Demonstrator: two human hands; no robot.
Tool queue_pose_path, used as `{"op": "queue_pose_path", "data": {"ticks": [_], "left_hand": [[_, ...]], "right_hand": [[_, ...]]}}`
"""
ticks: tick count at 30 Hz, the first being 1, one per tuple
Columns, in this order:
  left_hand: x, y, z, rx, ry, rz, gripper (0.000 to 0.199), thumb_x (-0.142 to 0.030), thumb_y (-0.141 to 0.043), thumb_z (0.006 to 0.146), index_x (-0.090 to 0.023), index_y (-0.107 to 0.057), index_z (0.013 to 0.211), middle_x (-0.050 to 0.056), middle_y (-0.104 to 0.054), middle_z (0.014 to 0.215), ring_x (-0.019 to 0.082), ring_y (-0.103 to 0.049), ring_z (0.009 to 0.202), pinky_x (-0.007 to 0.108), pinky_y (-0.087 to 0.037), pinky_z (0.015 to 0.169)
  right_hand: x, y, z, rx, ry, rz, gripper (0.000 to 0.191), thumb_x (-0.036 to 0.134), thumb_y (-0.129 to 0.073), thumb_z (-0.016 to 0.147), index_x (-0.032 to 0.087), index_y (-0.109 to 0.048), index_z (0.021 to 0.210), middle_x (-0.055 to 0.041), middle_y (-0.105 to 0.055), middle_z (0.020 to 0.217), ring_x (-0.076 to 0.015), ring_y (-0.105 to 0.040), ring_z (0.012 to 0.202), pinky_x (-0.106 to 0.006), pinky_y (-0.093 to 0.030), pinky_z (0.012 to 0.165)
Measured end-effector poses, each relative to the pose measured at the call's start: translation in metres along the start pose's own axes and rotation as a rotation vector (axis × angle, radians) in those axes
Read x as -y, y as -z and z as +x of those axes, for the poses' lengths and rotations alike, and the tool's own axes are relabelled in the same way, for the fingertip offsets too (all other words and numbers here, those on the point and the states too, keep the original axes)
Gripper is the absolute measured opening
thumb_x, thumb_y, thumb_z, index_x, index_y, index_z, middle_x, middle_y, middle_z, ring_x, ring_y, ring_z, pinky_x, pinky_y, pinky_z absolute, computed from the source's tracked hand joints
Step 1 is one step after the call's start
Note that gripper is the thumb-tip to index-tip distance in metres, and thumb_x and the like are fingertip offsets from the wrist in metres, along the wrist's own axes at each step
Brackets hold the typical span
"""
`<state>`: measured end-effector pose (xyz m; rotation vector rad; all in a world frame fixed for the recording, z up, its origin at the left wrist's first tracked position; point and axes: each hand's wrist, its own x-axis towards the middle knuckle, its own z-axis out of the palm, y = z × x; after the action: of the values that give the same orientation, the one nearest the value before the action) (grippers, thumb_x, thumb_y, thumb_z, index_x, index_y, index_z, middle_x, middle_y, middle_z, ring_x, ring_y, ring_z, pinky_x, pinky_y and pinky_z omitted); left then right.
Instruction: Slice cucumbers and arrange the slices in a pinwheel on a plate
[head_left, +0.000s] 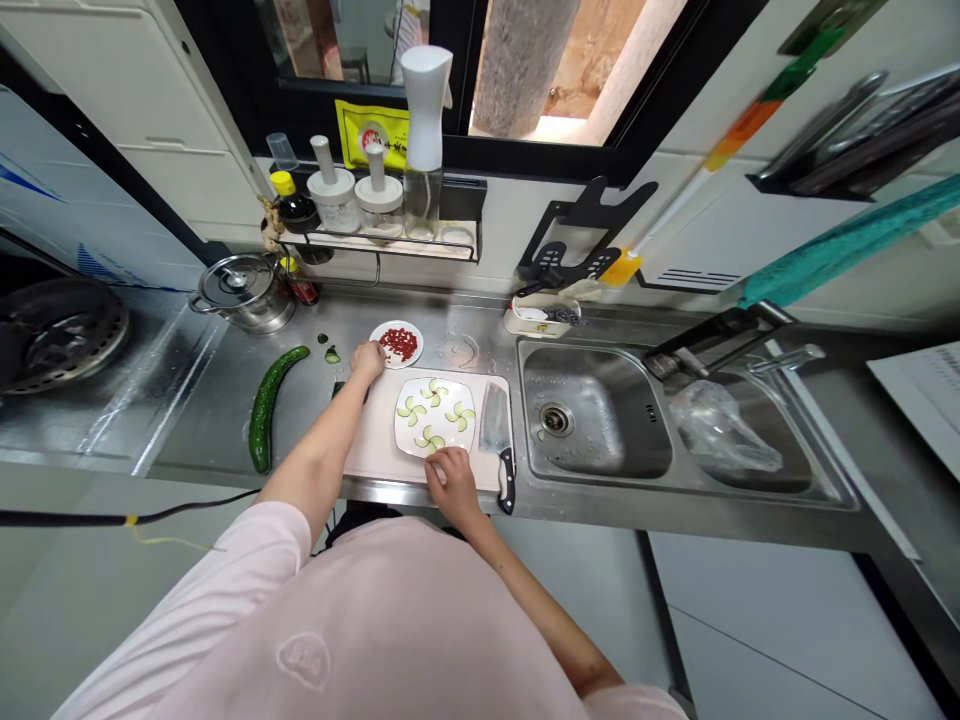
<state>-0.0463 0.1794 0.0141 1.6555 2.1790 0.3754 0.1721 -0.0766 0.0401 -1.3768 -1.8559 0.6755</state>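
Note:
My left hand [367,360] reaches to the rim of a small white dish [409,352] heaped with chopped red goji berries [398,344], and its fingers are bunched there. My right hand [452,482] rests at the lower edge of a white plate [442,416], where thin cucumber slices [435,392] form fan shapes. The plate sits on a pale cutting board [375,460] beside a cleaver [495,425] with a black handle. A whole green cucumber [268,408] lies on the steel counter left of the board, near small dark green scraps [331,354].
A steel sink [592,410] with a plastic bag [720,430] in its right basin lies right of the board. A lidded steel pot [244,292] stands at back left, beside a stove burner [60,335]. Bottles and jars [334,198] stand on a shelf at the back.

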Motion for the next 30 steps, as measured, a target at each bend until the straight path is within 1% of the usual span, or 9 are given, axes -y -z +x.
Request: {"op": "queue_pose_path", "data": {"ticks": [3,7,10,12,14,18,21,26,30], "left_hand": [[0.001,-0.003,-0.004,-0.056,0.045,-0.267,0.007,-0.02,-0.058,0.074,-0.016,-0.063,0.079,0.009,-0.065,0.086,0.02,-0.06,0.082,0.03,-0.043,0.074],[-0.007,-0.004,-0.013,-0.09,0.176,-0.846,0.006,-0.018,-0.059,0.071,-0.015,-0.058,0.076,0.0,-0.06,0.066,0.011,-0.056,0.063,0.021,-0.043,0.062],[-0.016,0.001,-0.023,-0.006,0.245,-1.21,0.01,-0.019,-0.062,0.07,-0.015,-0.055,0.075,-0.001,-0.059,0.063,0.007,-0.054,0.055,0.016,-0.038,0.051],[-0.021,0.007,-0.029,0.083,0.26,-1.363,0.014,-0.02,-0.066,0.069,-0.015,-0.055,0.076,-0.001,-0.059,0.064,0.005,-0.052,0.052,0.014,-0.032,0.045],[-0.026,0.012,-0.036,0.149,0.261,-1.478,0.018,-0.021,-0.069,0.069,-0.015,-0.056,0.079,-0.001,-0.061,0.068,0.004,-0.053,0.054,0.013,-0.031,0.043],[-0.037,0.022,-0.052,0.223,0.246,-1.613,0.02,-0.019,-0.072,0.07,-0.015,-0.057,0.082,0.001,-0.064,0.076,0.004,-0.056,0.059,0.012,-0.037,0.046],[-0.044,0.027,-0.066,0.26,0.203,-1.65,0.02,-0.018,-0.072,0.069,-0.015,-0.057,0.081,0.001,-0.064,0.077,0.005,-0.058,0.062,0.013,-0.04,0.05],[-0.053,0.032,-0.09,0.253,0.109,-1.565,0.026,-0.026,-0.075,0.066,-0.016,-0.057,0.081,0.001,-0.064,0.078,0.006,-0.059,0.064,0.014,-0.041,0.052],[-0.059,0.029,-0.108,0.209,-0.021,-1.432,0.028,-0.034,-0.074,0.066,-0.017,-0.057,0.079,0.0,-0.062,0.076,0.007,-0.058,0.066,0.015,-0.04,0.053]], "right_hand": [[0.0,0.0,0.001,-0.006,-0.009,0.003,0.011,0.021,-0.049,0.088,0.023,-0.06,0.09,-0.006,-0.058,0.089,-0.0218,-0.048,0.092,-0.037,-0.042,0.08],[-0.001,0.001,0.004,-0.017,-0.026,0.01,0.011,0.021,-0.049,0.088,0.023,-0.06,0.089,-0.0057,-0.059,0.089,-0.0216,-0.048,0.092,-0.036,-0.041,0.081],[-0.003,0.004,0.009,-0.027,-0.041,0.014,0.012,0.022,-0.048,0.088,0.023,-0.059,0.088,-0.0055,-0.059,0.089,-0.0214,-0.049,0.092,-0.036,-0.041,0.08],[-0.005,0.006,0.014,-0.037,-0.049,0.015,0.012,0.022,-0.047,0.089,0.023,-0.059,0.088,-0.005,-0.059,0.087,-0.021,-0.049,0.091,-0.036,-0.041,0.08],[-0.007,0.01,0.02,-0.057,-0.053,0.017,0.012,0.023,-0.047,0.089,0.023,-0.059,0.088,-0.0045,-0.059,0.086,-0.0207,-0.05,0.09,-0.036,-0.041,0.081],[-0.011,0.016,0.041,-0.122,-0.059,0.014,0.012,0.025,-0.047,0.089,0.023,-0.059,0.087,-0.0039,-0.06,0.086,-0.0205,-0.05,0.089,-0.035,-0.04,0.08],[-0.009,0.021,0.06,-0.164,-0.049,0.011,0.012,0.026,-0.048,0.089,0.022,-0.059,0.086,-0.0039,-0.06,0.086,-0.0204,-0.051,0.087,-0.035,-0.04,0.078],[0.002,0.028,0.094,-0.199,-0.02,0.015,0.012,0.026,-0.049,0.088,0.022,-0.059,0.084,-0.0037,-0.061,0.086,-0.0201,-0.052,0.088,-0.035,-0.039,0.081],[0.012,0.034,0.12,-0.203,0.014,0.021,0.011,0.027,-0.051,0.087,0.022,-0.06,0.083,-0.0034,-0.061,0.086,-0.0197,-0.051,0.088,-0.034,-0.04,0.081]]}}
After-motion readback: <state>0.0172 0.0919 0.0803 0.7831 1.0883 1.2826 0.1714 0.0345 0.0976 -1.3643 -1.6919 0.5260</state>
